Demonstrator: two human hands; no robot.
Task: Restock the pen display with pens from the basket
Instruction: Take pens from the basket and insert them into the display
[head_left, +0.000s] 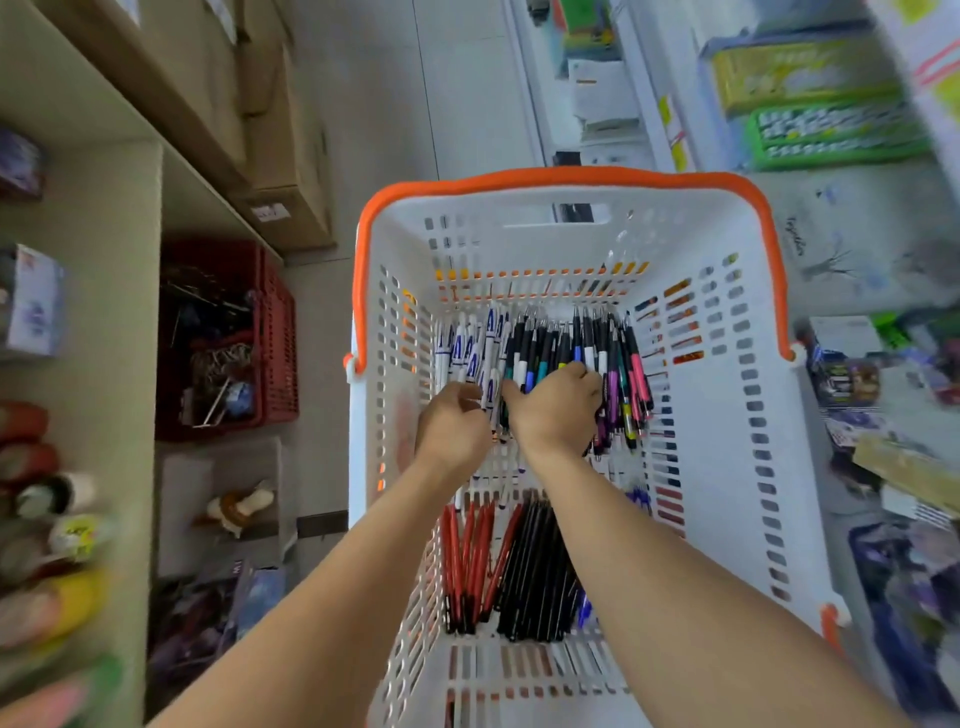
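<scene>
Both hands in basket (737, 364) | left hand (453, 423) pinches white pen (488, 387) (lengthwise, pointing away) | right hand (556, 410) grips dark pens (545, 345)

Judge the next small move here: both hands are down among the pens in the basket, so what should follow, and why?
Probably close the right hand around a bunch of the black multicolour-grip pens and lift them out of the basket. Its fingers already curl over that pile, the left hand rests by the white pens, and no display is in view yet.

White slotted basket (727, 364) with orange handle, loose pens (587, 332) in colour-sorted groups on its floor.
</scene>
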